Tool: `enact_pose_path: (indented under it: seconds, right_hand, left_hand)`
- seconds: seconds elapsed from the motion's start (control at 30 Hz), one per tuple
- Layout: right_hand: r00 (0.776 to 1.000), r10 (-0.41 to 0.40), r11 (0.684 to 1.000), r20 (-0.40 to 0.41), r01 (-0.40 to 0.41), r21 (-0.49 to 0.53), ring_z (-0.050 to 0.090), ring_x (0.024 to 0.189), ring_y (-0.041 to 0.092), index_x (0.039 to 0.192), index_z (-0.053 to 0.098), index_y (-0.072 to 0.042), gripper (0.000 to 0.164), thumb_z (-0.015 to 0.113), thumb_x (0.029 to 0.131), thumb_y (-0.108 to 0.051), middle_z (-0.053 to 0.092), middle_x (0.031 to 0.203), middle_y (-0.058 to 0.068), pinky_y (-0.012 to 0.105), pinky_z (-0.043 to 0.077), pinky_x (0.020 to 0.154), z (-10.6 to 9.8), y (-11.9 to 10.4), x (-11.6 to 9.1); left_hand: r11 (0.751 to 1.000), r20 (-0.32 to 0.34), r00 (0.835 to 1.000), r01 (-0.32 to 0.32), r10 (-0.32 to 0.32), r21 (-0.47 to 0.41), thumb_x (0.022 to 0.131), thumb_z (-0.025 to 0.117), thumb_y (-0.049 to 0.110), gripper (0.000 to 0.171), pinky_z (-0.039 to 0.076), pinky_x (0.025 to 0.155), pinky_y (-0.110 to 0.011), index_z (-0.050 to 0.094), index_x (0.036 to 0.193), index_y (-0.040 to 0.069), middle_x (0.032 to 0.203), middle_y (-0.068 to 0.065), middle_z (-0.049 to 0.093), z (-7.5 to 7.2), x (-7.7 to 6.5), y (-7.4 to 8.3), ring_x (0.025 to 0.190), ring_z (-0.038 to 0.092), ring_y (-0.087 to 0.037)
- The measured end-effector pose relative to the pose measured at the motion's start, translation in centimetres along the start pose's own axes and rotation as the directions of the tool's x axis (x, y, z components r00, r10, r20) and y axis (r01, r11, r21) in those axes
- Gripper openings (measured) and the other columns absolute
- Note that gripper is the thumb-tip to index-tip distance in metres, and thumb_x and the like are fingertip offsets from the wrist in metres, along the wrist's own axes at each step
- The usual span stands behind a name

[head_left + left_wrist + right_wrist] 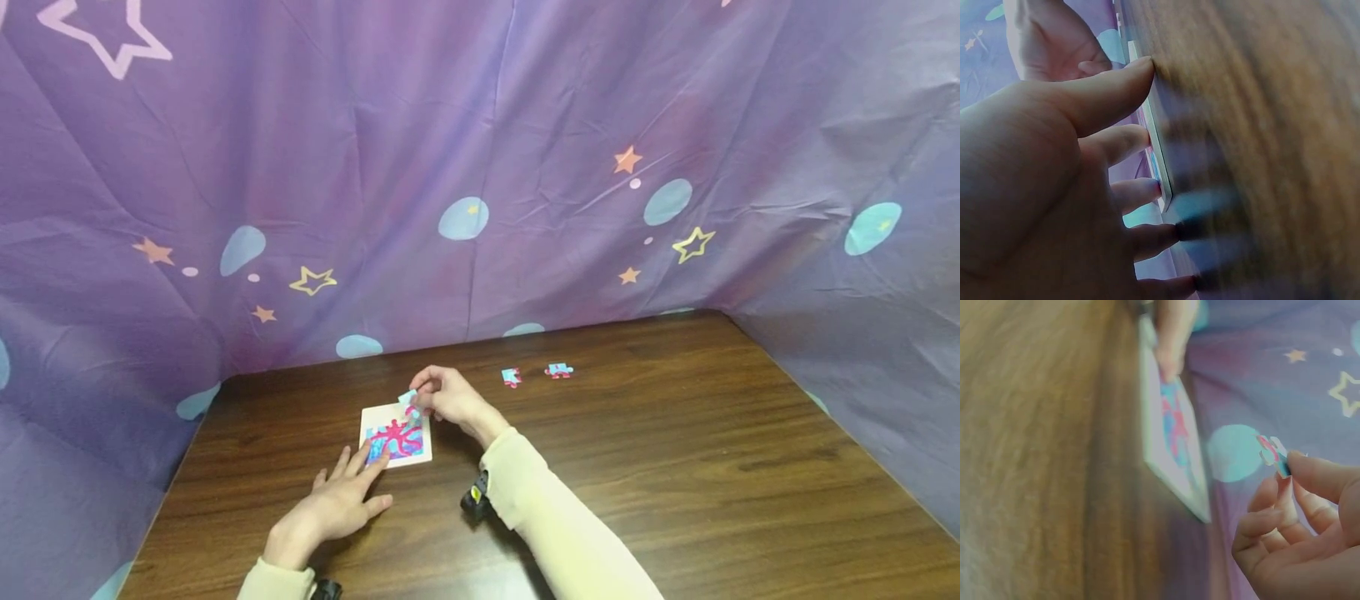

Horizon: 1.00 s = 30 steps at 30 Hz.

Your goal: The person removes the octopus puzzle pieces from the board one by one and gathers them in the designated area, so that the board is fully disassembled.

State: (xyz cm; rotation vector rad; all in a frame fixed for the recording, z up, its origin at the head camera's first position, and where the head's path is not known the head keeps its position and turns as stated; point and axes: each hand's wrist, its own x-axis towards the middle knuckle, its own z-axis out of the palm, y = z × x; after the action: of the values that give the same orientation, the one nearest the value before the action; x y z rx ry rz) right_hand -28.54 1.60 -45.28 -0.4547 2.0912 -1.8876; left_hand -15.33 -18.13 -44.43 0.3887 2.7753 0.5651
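Note:
A square puzzle board [422,455] with a white border lies on the table, a pink octopus-like picture on blue partly assembled inside it. My left hand [335,502] has its fingers spread, the fingertips resting on the board's near left corner and the table beside it. Over the board's far right part, my right hand [450,398] pinches a jigsaw piece [1272,455] between thumb and fingers. That piece is light blue with pink and is held tilted, raised off the board in the right wrist view.
Two loose jigsaw pieces, one [512,377] nearer the board and another [559,370] farther right, lie toward the back of the brown wooden table [675,450]. A purple curtain [405,167] with stars and spots hangs behind and along both sides.

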Motion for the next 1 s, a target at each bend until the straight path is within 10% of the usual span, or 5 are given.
enact_pose_path:
  seconds: [0.5,1.0]
  right_hand:
    - [0.993,-0.009,0.969,-0.116,0.037,0.244,0.054,0.057,0.012,0.106,0.055,0.008,0.022,0.064,0.087,0.007,0.059,0.075,0.003,0.021,0.047,0.049,-5.1,-1.5,-3.1]
    - [0.968,0.049,0.854,-0.246,0.087,0.512,0.054,0.058,0.010,0.101,0.054,-0.008,0.015,0.055,0.095,0.006,0.063,0.077,0.000,0.020,0.041,0.050,-13.7,0.6,-6.3]
  left_hand:
    - [1.000,-0.004,1.000,0.008,-0.008,0.002,0.096,0.061,0.035,0.064,0.010,0.103,-0.077,0.040,0.149,0.008,0.159,-0.022,0.017,0.1,-0.1,-0.1,0.142,0.011,-0.051]
    - [1.000,0.017,1.000,0.003,-0.003,-0.006,0.096,0.060,0.037,0.065,0.009,0.103,-0.077,0.038,0.150,0.008,0.160,-0.022,0.015,-0.1,-0.1,0.1,0.142,0.009,-0.051]
